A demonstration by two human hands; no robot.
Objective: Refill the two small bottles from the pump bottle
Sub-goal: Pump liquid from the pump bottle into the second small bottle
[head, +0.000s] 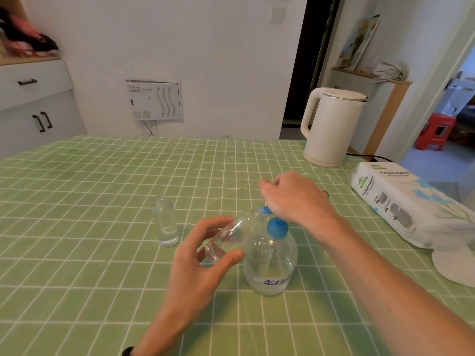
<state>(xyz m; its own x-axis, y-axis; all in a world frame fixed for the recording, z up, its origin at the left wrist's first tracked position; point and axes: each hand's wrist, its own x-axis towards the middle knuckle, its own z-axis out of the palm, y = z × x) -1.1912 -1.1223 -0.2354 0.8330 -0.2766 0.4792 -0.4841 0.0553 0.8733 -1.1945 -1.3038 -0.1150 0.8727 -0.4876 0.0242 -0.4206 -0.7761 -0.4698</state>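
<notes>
Table (102, 188): green cloth with a white grid, carries everything below.
Tissue pack (401, 201): lies flat at the right edge, white wrapper with printed text.
Kettle (331, 129): cream, upright, far right corner, lid closed, well apart from the bottles.
Pump bottle (270, 265): clear, round-bodied, upright near centre, blue collar and blue spout, clear liquid low inside, label facing the camera.
Right hand (290, 199): rests on top of the pump head, fingers bent downward. Cannot tell whether they clasp the head.
Left hand (203, 255): thumb and fingers curled round the held small bottle's lower half.
Held small bottle (231, 235): clear, tilted, its open mouth up against the blue spout.
Standing small bottle (165, 224): clear, upright, uncapped, left of both hands, a little liquid at its bottom.
</notes>
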